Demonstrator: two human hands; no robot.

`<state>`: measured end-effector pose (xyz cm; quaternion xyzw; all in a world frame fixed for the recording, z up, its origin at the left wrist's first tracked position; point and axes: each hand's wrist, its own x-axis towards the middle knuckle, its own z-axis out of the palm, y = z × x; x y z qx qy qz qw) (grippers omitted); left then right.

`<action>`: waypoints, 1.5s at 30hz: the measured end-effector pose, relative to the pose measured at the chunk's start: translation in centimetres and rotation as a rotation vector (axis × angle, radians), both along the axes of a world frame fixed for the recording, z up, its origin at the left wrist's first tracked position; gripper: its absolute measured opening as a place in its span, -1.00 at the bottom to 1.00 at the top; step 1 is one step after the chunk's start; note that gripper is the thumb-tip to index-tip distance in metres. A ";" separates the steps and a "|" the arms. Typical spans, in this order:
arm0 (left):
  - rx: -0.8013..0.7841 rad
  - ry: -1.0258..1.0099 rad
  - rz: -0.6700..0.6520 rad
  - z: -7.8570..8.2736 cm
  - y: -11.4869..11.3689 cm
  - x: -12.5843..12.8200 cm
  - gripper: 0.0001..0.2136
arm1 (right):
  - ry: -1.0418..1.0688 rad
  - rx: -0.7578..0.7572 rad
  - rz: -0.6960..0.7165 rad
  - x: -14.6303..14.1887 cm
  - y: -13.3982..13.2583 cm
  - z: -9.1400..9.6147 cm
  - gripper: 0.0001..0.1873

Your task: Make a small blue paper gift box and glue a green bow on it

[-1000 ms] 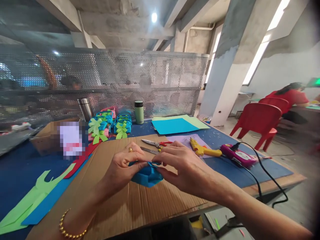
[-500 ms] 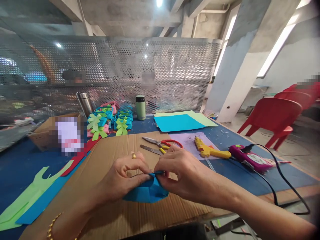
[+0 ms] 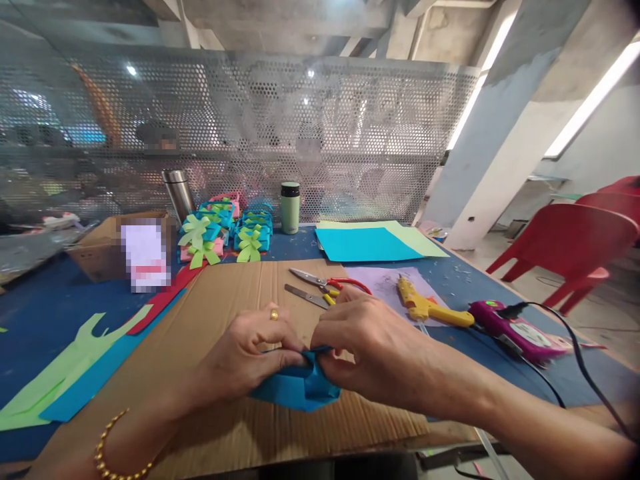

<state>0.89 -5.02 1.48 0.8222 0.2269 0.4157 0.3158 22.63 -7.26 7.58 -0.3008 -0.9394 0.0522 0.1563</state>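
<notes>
A folded blue paper piece, shaped like a small open box or pouch, is held between my hands above a cardboard sheet. My left hand pinches its upper edge between thumb and fingers. Close beside it, my right hand pinches the edge at the right corner. The fingertips of both hands nearly meet, and they hide part of the upper edge. Just beyond my hands lie red-handled scissors and another bladed tool with a yellow handle.
A yellow glue gun lies right, by a purple power strip with black cables. Blue paper, finished paper bows and boxes, a green flask, a steel flask and a cardboard box stand behind. Paper strips lie left.
The view has shifted slightly, so the background sits further right. Both hands keep their pinch on the blue paper, which is turned a little and shows more of its inner right side.
</notes>
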 end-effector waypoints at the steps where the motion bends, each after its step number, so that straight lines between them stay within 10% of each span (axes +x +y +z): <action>1: -0.015 0.003 0.004 0.0 0.0 0.0 -0.85 | 0.005 0.008 -0.004 0.0 0.0 0.0 -0.73; 15: -0.137 -0.091 0.107 0.7 0.0 -0.1 -0.86 | 0.130 0.063 -0.169 4.2 -0.7 0.4 -0.81; 25: -0.041 -0.009 0.130 -0.8 0.5 -0.6 -0.83 | -0.459 0.148 -1.030 16.3 -0.9 -2.1 -0.69; 45: -0.117 -0.177 0.132 0.6 1.0 -0.5 -0.82 | -0.298 0.102 -0.865 19.7 4.0 -8.7 -0.81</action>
